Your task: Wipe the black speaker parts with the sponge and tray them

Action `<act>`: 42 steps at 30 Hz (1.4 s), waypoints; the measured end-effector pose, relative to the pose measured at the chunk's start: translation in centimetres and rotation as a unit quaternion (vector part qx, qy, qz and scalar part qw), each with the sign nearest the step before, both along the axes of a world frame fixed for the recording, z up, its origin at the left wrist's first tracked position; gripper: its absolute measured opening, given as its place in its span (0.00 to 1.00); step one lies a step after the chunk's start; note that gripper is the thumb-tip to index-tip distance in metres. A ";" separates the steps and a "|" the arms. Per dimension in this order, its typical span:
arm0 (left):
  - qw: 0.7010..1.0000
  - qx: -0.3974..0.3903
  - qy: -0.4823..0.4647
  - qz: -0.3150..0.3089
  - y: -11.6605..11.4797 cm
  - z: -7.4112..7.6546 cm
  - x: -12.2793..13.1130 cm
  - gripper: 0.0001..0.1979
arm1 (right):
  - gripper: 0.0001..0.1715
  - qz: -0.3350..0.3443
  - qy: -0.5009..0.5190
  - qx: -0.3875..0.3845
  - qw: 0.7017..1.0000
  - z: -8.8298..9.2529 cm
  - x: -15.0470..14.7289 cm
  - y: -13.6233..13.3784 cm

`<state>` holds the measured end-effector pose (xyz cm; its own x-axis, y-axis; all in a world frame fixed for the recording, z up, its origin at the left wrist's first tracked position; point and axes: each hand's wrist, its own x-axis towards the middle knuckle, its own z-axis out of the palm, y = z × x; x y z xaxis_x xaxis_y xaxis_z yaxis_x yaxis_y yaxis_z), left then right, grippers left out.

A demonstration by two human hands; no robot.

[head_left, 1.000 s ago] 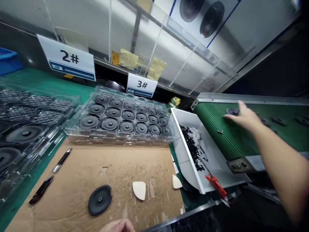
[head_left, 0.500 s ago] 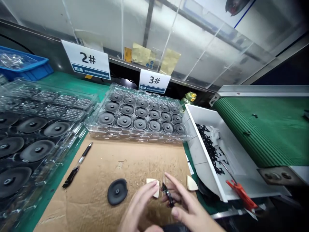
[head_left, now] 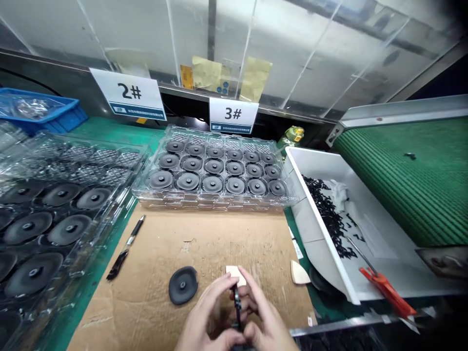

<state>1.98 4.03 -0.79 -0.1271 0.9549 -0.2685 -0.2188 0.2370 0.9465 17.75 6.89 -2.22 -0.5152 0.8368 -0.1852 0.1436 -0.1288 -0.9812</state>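
Close to the cardboard's front edge, my left hand (head_left: 206, 314) and my right hand (head_left: 263, 317) meet around a small, narrow black part (head_left: 237, 304). Fingertips and thumbs of both hands close on it, and its lower end is partly hidden. Just beyond the fingertips lies a cream-coloured wedge-like piece (head_left: 234, 271). A rounded black disc (head_left: 183, 285) with a raised centre rests on the cardboard (head_left: 161, 253) left of my left hand. Another cream piece (head_left: 299, 273) sits to the right of my right hand.
Clear plastic trays (head_left: 215, 199) of black discs stand at the back and left. On the right, a white bin (head_left: 321, 234) holds small black parts, with red-handled pliers (head_left: 387, 292) on its rim. A pen (head_left: 126, 247) lies left; a green conveyor belt (head_left: 420, 195) runs beyond.
My hands have come together, and my left hand now also grips the black part that was in my right fingers. The part stands more upright. The whole view has shifted slightly.
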 end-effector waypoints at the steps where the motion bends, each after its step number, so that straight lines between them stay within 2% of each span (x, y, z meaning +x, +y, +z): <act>1: 0.997 -0.026 -0.065 0.010 0.0 -0.1 -0.1 0.26 | 0.42 -0.012 -0.037 0.021 0.999 0.0 0.4 0.4; 2: 0.989 -0.047 -0.140 0.017 0.0 -0.3 -0.4 0.28 | 0.37 -0.034 -0.093 0.053 0.994 -0.1 0.7 0.8; 4: 0.956 -0.078 -0.281 0.022 -0.1 -0.4 -1.1 0.30 | 0.26 -0.082 -0.218 0.130 0.964 -0.7 1.1 1.4; 6: 0.927 -0.102 -0.361 0.025 -0.2 -0.1 -2.0 0.31 | 0.20 -0.094 -0.293 0.177 0.935 -1.5 0.9 1.5; 8: 0.915 -0.115 -0.385 0.030 -0.6 0.4 -2.8 0.32 | 0.18 -0.089 -0.294 0.191 0.932 -2.3 0.2 1.0; 11: 0.916 -0.114 -0.384 0.036 -1.4 1.2 -3.4 0.32 | 0.15 -0.062 -0.248 0.205 0.945 -3.0 -1.1 0.0; 15: 0.920 -0.107 -0.376 0.033 -2.6 1.3 -3.6 0.31 | 0.14 -0.015 -0.201 0.218 0.955 -2.8 -1.6 0.6; 18: 0.924 -0.102 -0.368 0.027 -3.2 1.4 -3.6 0.30 | 0.16 -0.020 -0.196 0.207 0.958 -0.9 -1.3 2.0; 20: 0.924 -0.094 -0.369 0.027 -3.5 1.6 -3.4 0.30 | 0.17 -0.032 -0.191 0.201 0.960 1.6 -1.4 2.2; 23: 0.927 -0.092 -0.361 0.043 -3.9 2.0 -2.8 0.30 | 0.18 -0.053 -0.134 0.221 0.965 6.0 -2.5 0.8; 25: 0.927 -0.104 -0.359 0.037 -4.1 2.1 -2.4 0.31 | 0.19 -0.011 -0.082 0.262 0.962 8.5 -3.6 -0.6; 27: 0.926 -0.111 -0.360 0.031 -4.4 2.3 -2.2 0.32 | 0.20 0.085 -0.071 0.267 0.957 10.1 -4.4 -1.5; 29: 0.929 -0.109 -0.349 0.047 -4.5 2.5 -2.1 0.33 | 0.18 0.163 -0.094 0.242 0.952 10.8 -5.0 -1.7; 30: 0.933 -0.109 -0.338 0.061 -4.6 2.7 -2.1 0.32 | 0.17 0.169 -0.107 0.236 0.951 10.8 -5.2 -1.7; 32: 0.937 -0.117 -0.322 0.073 -4.5 3.0 -2.2 0.28 | 0.18 0.114 -0.107 0.276 0.948 10.5 -5.4 -1.6; 34: 0.936 -0.125 -0.324 0.060 -4.3 3.4 -2.5 0.24 | 0.20 0.061 -0.081 0.318 0.943 10.2 -5.4 -1.7; 35: 0.936 -0.119 -0.328 0.051 -4.2 3.6 -2.6 0.24 | 0.21 0.066 -0.065 0.316 0.944 10.2 -5.2 -1.8; 38: 0.943 -0.098 -0.313 0.054 -3.9 3.9 -2.8 0.28 | 0.18 0.149 -0.065 0.243 0.956 10.5 -4.9 -1.9; 39: 0.947 -0.096 -0.300 0.060 -3.7 3.9 -2.8 0.29 | 0.17 0.150 -0.077 0.231 0.958 10.6 -4.9 -1.8; 42: 0.951 -0.119 -0.279 0.056 -3.5 4.0 -2.4 0.30 | 0.19 0.064 -0.083 0.287 0.952 10.6 -5.3 -1.3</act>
<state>-0.43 0.52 3.24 0.0013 0.8476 -0.5307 -0.7074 0.3758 0.5986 12.44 5.56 8.41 -0.6227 0.7578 0.1952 0.2819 0.4499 -0.8474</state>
